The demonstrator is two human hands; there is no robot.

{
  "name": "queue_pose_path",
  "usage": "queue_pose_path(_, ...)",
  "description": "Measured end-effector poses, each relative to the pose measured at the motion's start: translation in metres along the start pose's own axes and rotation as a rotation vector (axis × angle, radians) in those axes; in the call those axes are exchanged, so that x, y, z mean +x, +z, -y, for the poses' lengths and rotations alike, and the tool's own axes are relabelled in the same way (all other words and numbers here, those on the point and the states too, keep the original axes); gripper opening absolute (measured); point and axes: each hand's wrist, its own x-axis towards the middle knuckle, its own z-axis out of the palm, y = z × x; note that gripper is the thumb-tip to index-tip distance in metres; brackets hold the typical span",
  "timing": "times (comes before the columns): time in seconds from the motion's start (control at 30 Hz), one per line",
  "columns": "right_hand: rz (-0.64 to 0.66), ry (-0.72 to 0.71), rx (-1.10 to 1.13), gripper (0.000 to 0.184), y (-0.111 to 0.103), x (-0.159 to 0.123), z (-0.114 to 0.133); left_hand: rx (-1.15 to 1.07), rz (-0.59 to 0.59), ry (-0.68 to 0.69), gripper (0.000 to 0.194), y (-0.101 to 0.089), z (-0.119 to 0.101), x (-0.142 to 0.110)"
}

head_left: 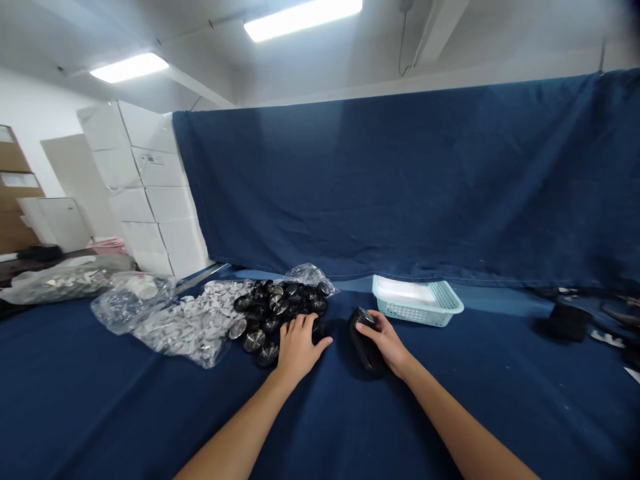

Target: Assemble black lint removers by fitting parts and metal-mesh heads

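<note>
My right hand is closed around a black oblong object with a shiny top end, holding it tilted above the blue cloth. What kind of object it is I cannot make out. My left hand reaches to the right front side of a pile of black round knobs, some showing silvery faces. Its fingers are bent over the knobs and the thumb stands apart to the right. A dark piece lies in the gap between thumb and fingers, and I cannot tell whether the hand touches it.
Left of the knobs, a clear plastic bag holds many small white pieces. A light-green basket with something white inside stands behind my right hand. White boxes are stacked at the back left. Dark items lie far right.
</note>
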Motion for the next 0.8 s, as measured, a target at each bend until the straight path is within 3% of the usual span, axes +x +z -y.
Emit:
queue_pose_path(0.2, 0.081, -0.090, -0.129, 0.052, 0.005, -0.002, -0.004, -0.051, -0.025, 0.031, 0.043, 0.000, -0.002, 0.000)
queue_pose_path(0.33, 0.149, -0.130, -0.158, 0.054, 0.007, -0.005, -0.002, -0.124, -0.063, 0.047, 0.050, 0.001, -0.006, 0.000)
queue_pose_path(0.47, 0.244, -0.133, -0.166, 0.061, 0.007, -0.008, 0.006, -0.406, -0.136, -0.010, 0.054, 0.002, -0.010, -0.001)
queue_pose_path(0.57, 0.304, -0.120, -0.171, 0.056, 0.005, -0.006, 0.010, -0.606, -0.147, -0.039, 0.049, 0.001, -0.013, -0.002)
queue_pose_path(0.8, 0.309, -0.094, -0.159, 0.048, 0.002, -0.005, 0.011, -0.679, -0.112, -0.057, 0.038, 0.005, -0.010, 0.002)
